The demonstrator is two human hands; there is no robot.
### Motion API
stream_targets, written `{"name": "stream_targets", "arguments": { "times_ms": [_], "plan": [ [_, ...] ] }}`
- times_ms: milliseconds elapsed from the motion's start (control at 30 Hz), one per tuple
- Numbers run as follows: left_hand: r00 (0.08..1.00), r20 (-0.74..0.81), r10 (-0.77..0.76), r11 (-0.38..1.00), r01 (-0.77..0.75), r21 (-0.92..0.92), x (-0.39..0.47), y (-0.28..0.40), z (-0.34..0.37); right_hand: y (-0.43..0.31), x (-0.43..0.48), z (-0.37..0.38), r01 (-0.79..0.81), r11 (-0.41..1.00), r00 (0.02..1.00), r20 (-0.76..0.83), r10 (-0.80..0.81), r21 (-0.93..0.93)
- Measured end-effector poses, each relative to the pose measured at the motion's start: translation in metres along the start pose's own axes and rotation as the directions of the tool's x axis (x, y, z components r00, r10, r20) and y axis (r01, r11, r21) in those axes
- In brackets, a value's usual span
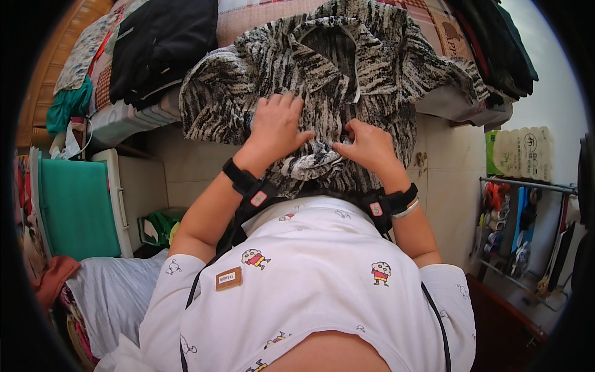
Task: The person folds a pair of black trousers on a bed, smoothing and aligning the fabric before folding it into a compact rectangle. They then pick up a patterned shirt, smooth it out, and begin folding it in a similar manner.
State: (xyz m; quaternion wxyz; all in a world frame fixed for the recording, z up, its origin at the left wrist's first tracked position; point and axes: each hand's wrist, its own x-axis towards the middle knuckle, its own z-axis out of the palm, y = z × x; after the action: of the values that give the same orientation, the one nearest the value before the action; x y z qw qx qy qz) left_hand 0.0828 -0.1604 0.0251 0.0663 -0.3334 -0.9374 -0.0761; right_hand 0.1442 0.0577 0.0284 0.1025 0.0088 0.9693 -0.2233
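A black, grey and cream streaked collared shirt point(320, 107) lies spread over the bed's edge, its collar point(325, 63) away from me. Its lower part hangs towards my lap, where a lighter, bunched fold point(311, 165) shows. My left hand point(279, 118) rests palm down on the shirt's front, fingers extended and thumb out to the side. Beside the front opening, my right hand point(369, 144) has its thumb and forefinger bent around a bit of the shirt's cloth. The fingertips partly hide that cloth.
Folded black clothes point(162, 51) lie on the bed at left, with another dark pile point(497, 46) at right. A green-fronted storage box point(76, 209) stands at left. To the right are a metal rack point(525, 183) with hanging items and a wrapped pack of paper rolls point(520, 153).
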Motion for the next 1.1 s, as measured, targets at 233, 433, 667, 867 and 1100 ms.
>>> {"name": "stream_targets", "arguments": {
  "times_ms": [233,433,667,867,1100],
  "plan": [
    [0.997,-0.001,-0.073,0.997,0.073,0.037,0.028,0.019,0.014,0.015,0.006,0.023,0.001,1.0,0.998,-0.069,-0.001,0.005],
    [0.996,0.09,-0.02,0.991,0.008,0.133,0.034,0.034,0.022,0.023,0.007,0.026,-0.049,0.999,0.998,-0.038,0.048,-0.019],
    [0.999,0.046,0.021,0.977,-0.03,0.212,0.028,0.041,0.044,0.043,-0.008,0.023,-0.028,0.722,0.989,-0.086,0.12,0.691],
    [0.982,-0.104,-0.159,0.969,0.135,-0.207,0.028,0.019,0.015,0.051,-0.018,0.025,0.029,0.401,0.997,-0.056,0.056,0.916],
    [0.883,-0.067,-0.465,0.336,0.106,-0.936,0.004,-0.003,-0.001,0.034,-0.013,0.035,0.155,0.382,0.985,-0.114,-0.127,0.911]
  ]
}}
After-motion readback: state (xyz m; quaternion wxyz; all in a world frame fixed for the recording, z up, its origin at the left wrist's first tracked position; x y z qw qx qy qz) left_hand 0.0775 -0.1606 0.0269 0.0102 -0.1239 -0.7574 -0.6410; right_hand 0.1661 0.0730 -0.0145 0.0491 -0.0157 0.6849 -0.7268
